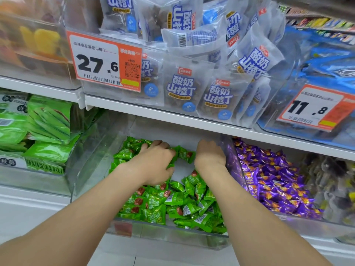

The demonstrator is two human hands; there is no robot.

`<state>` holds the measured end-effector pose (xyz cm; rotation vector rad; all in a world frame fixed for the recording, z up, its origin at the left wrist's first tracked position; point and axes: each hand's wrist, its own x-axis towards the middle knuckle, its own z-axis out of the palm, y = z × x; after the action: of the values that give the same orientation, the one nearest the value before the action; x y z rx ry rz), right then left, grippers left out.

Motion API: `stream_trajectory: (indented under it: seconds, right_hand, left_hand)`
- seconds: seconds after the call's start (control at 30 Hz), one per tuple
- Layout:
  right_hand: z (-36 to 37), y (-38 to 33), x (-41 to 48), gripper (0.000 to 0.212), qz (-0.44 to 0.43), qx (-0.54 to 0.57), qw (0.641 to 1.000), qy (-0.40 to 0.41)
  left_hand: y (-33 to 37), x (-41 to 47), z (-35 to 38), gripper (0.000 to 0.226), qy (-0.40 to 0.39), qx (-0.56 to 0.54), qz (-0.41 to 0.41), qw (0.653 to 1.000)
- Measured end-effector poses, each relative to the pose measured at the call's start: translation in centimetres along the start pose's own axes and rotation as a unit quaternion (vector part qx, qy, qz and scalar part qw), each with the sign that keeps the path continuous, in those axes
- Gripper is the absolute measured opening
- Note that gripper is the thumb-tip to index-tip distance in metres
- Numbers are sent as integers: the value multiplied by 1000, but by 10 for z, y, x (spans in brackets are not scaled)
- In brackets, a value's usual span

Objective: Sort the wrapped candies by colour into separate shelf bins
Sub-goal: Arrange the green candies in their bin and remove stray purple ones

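Both my hands reach deep into a clear plastic bin [169,239] on the lower shelf, filled with green wrapped candies [172,204]. My left hand [153,160] lies over the pile at the back, its fingers curled round several green candies. My right hand [209,153] is at the back right of the same bin, against the wall; its fingers point away from me and are hidden, so I cannot see if it holds anything. The bin next to it on the right holds purple wrapped candies [272,181].
A bin of green snack packs [44,127] stands at the left. The shelf above carries bins of white-and-blue packets [184,87] with price tags [104,60] and overhangs the candy bins. Dark wrapped goods [330,187] lie at the far right.
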<state>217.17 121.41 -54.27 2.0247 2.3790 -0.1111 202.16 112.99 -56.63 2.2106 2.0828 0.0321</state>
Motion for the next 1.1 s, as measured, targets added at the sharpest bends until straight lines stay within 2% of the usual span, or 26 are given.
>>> stream_trajectory:
  seconds: [0.1, 0.17, 0.23, 0.3, 0.37, 0.4, 0.47, 0.5, 0.53, 0.57, 0.6, 0.67, 0.7, 0.83, 0.93, 0.97, 1.03, 1.1]
  right_hand:
    - [-14, -1, -14, 41, -35, -33, 998, 34]
    - [-20, 0, -30, 35, -64, -32, 995, 70]
    - [-21, 4, -46, 32, -82, 39, 991, 93]
    - [-19, 7, -54, 29, -69, 163, 979, 99]
    - [-18, 9, -61, 24, -20, 333, 940, 71]
    - [-18, 11, -64, 22, 0, 423, 905, 49]
    - [-19, 15, -69, 19, 30, 571, 820, -4]
    - [-22, 18, -73, 17, 28, 611, 791, -26]
    - [-22, 22, -74, 15, 17, 620, 783, -42]
    - [-22, 26, -77, 16, 2, 613, 788, -52]
    - [-18, 30, -77, 17, -18, 583, 811, -48]
    - [-16, 36, -76, 18, -76, 456, 887, 5]
    - [-16, 39, -76, 18, -101, 406, 908, 29]
    - [-15, 44, -73, 6, -154, 376, 912, 57]
    - [-15, 44, -69, 7, -182, 323, 925, 81]
    - [-16, 44, -69, 7, -193, 323, 923, 74]
    - [-17, 47, -72, 12, -220, 282, 929, 94]
    - [-19, 56, -75, 22, -231, 184, 940, 169]
  left_hand:
    - [-1, -2, -3, 41, 35, -29, 10, 999]
    - [1, -2, -4, 41, 84, -97, 30, 991]
    - [3, -2, -5, 50, 118, -199, 38, 972]
    - [7, -7, -10, 73, 103, -321, 38, 941]
    - [11, -14, -15, 86, 100, -373, 50, 921]
    - [13, -17, -16, 81, 119, -365, 57, 922]
    - [17, -23, -19, 56, 177, -338, 60, 923]
    - [17, -25, -20, 41, 201, -342, 57, 916]
    - [17, -26, -21, 29, 215, -361, 53, 906]
    - [15, -27, -21, 19, 215, -388, 46, 895]
    - [13, -27, -20, 12, 207, -415, 38, 885]
    - [11, -27, -21, 4, 181, -466, 16, 866]
    - [11, -28, -22, 4, 171, -480, 7, 860]
    - [10, -25, -21, 9, 152, -482, 20, 863]
    - [12, -19, -18, 34, 129, -442, 52, 886]
    - [13, -16, -16, 36, 130, -412, 48, 900]
    - [15, -12, -14, 28, 154, -354, 15, 922]
    - [16, -8, -13, 22, 164, -321, -29, 932]
